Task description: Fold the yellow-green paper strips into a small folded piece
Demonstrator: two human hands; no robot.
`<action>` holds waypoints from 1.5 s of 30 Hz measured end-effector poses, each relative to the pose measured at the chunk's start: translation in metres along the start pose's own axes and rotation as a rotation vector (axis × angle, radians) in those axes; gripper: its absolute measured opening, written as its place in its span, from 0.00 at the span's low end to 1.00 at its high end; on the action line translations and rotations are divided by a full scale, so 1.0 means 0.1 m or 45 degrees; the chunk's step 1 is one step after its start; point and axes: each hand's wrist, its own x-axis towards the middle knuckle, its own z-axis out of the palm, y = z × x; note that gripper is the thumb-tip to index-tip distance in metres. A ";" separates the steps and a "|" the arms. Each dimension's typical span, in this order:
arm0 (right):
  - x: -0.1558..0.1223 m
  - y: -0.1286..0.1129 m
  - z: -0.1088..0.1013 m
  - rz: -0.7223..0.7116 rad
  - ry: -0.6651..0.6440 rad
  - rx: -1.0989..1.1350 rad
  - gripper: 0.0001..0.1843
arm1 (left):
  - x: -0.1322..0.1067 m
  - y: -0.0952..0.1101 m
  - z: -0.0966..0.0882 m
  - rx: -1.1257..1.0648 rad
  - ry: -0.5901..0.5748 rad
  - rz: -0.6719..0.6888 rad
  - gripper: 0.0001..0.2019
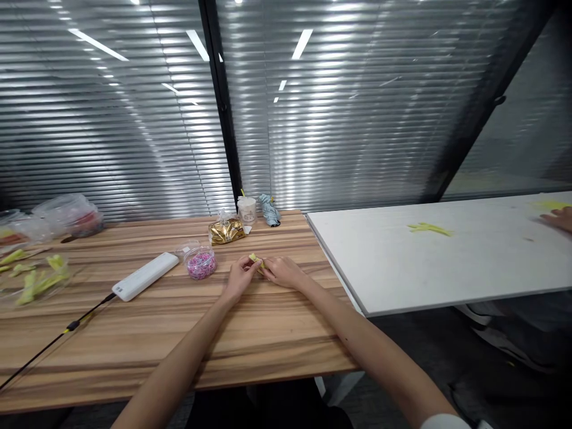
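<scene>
Above the wood-grain table, a small yellow-green piece [256, 258] is pinched between my two hands; its exact kind is too small to make out. My left hand [242, 275] grips its left end with closed fingertips. Fingers of my right hand [281, 271] are closed at the other end, covering part of it. Just left of my hands stands a clear round tub [201, 263] of small pink and purple loops that look like rubber bands. A clear lid [187, 246] lies behind it.
A white power bank [145, 276] with a black cable [53, 341] lies left. Yellow-green strips [42, 280] and plastic containers [67, 215] are farther left. Behind stand a gold packet [227, 231], cup [247, 210] and folded umbrella [269, 210]. Another person's hand [560, 218] rests over the white table [402, 268].
</scene>
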 end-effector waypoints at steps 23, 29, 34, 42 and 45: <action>0.01 -0.01 0.02 0.016 -0.085 0.009 0.17 | -0.01 0.02 0.01 0.133 -0.044 0.096 0.11; 0.01 -0.02 0.00 0.009 -0.100 -0.028 0.16 | -0.03 0.07 0.01 0.284 -0.074 0.184 0.10; 0.01 -0.03 -0.04 0.030 -0.140 -0.024 0.17 | -0.03 0.07 0.02 0.255 -0.106 0.180 0.11; 0.01 -0.03 -0.04 0.037 -0.144 -0.020 0.16 | -0.03 0.08 0.02 0.310 -0.092 0.192 0.10; 0.01 -0.03 -0.03 0.027 -0.135 -0.023 0.16 | -0.04 0.08 0.02 0.301 -0.087 0.190 0.10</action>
